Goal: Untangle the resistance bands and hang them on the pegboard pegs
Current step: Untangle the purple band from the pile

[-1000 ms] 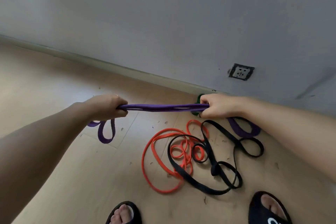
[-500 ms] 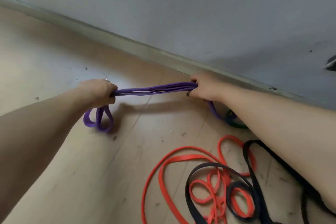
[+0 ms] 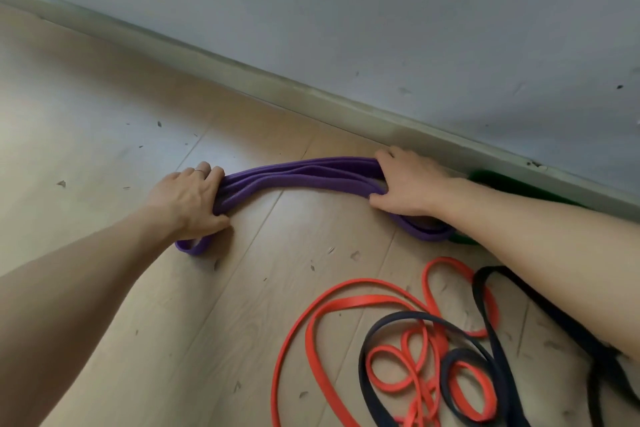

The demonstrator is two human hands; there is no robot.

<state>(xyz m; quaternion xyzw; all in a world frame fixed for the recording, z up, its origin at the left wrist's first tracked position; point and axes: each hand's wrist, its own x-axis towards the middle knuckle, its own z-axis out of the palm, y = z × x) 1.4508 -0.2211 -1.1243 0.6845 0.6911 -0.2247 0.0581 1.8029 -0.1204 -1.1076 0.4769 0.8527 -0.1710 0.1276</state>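
1. While both hands grip it, the folded purple rubber resistance band (image 3: 304, 173) lies low on the pale wood-plank floor (image 3: 104, 135), bunched in several strands, close to the grey skirting board (image 3: 242, 71) at the far side.
2. Left hand (image 3: 188, 201) is curled round the bundle's left end; a short loop pokes out beneath it.
3. Right hand (image 3: 408, 184) clamps the right end, with a loop trailing near its wrist.
4. Green band (image 3: 498, 182) sits far right against the skirting, partly hidden by the right forearm.
5. Orange flat band (image 3: 349, 302) and black flat band (image 3: 485, 291) are interlaced near right, clearly not separated.
6. Progress: early, by my read. Purple looks free of the pile; nothing hung. Pegboard not in view.
7. Containers: none visible.
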